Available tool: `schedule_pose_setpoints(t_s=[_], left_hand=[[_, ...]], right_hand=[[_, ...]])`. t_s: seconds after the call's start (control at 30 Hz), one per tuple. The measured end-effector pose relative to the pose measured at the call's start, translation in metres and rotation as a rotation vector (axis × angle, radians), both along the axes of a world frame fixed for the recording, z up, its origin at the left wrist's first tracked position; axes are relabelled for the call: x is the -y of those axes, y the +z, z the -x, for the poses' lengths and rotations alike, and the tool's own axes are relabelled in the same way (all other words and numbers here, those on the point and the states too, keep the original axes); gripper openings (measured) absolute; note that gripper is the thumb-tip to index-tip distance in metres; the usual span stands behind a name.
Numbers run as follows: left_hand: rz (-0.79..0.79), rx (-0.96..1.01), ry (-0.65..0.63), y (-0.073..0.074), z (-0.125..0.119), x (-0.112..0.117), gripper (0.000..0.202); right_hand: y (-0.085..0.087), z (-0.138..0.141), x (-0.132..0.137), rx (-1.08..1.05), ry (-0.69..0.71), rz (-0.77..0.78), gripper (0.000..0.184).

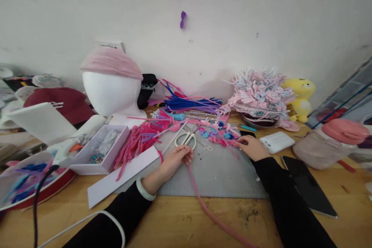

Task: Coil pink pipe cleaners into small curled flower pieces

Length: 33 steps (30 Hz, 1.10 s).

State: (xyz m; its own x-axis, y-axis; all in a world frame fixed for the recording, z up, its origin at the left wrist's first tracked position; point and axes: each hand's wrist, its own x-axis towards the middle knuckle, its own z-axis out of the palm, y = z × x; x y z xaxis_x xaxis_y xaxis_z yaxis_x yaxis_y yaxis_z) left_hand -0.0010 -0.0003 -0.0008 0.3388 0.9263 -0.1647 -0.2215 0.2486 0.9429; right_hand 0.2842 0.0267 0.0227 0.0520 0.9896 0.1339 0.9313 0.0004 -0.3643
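My left hand (178, 159) is closed around a long pink pipe cleaner strand (200, 200) that trails across the table toward the bottom edge. Just beyond that hand lie cream-handled scissors (186, 139) on the grey cutting mat (226, 178). My right hand (253, 148) pinches at the right end of a cluster of small curled chenille pieces, its fingertips on a pink chenille piece (233, 143). Blue and purple curled pieces (207, 134) sit left of it. A clear ruler (205, 143) lies beside the scissors.
Pink pipe cleaner bundles (132, 145), a bead box (100, 149) and a white card (123, 176) lie left. Behind stand a white head form (113, 93) and blue stems (188, 102). Rightward are a fluffy decorated piece (260, 97), white power bank (277, 142), and dark phone (308, 186).
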Motion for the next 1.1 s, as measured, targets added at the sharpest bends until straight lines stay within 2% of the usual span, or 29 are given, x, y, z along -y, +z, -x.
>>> schedule_pose_setpoints(t_s=[0.13, 0.27, 0.4, 0.57, 0.83, 1.1], left_hand=[[0.004, -0.002, 0.000, -0.001, 0.000, 0.000, 0.019], [0.005, 0.006, -0.001, -0.002, 0.000, -0.001, 0.019], [0.005, -0.002, 0.002, -0.002, 0.000, 0.000, 0.019], [0.008, -0.003, -0.007, -0.001, 0.000, 0.000, 0.020], [0.009, -0.013, -0.002, 0.000, 0.000, 0.000, 0.020], [-0.023, -0.008, -0.001, 0.001, 0.000, 0.002, 0.017]], right_hand=[[-0.005, 0.000, 0.000, -0.099, 0.078, 0.062, 0.017], [-0.010, 0.003, 0.000, -0.140, 0.129, 0.023, 0.018], [-0.009, 0.003, -0.001, -0.118, 0.111, -0.001, 0.020], [-0.010, -0.001, -0.002, -0.063, 0.091, 0.051, 0.020], [0.000, -0.001, 0.003, 0.014, 0.067, 0.035, 0.026], [-0.008, -0.008, 0.001, -0.034, 0.134, 0.049, 0.028]])
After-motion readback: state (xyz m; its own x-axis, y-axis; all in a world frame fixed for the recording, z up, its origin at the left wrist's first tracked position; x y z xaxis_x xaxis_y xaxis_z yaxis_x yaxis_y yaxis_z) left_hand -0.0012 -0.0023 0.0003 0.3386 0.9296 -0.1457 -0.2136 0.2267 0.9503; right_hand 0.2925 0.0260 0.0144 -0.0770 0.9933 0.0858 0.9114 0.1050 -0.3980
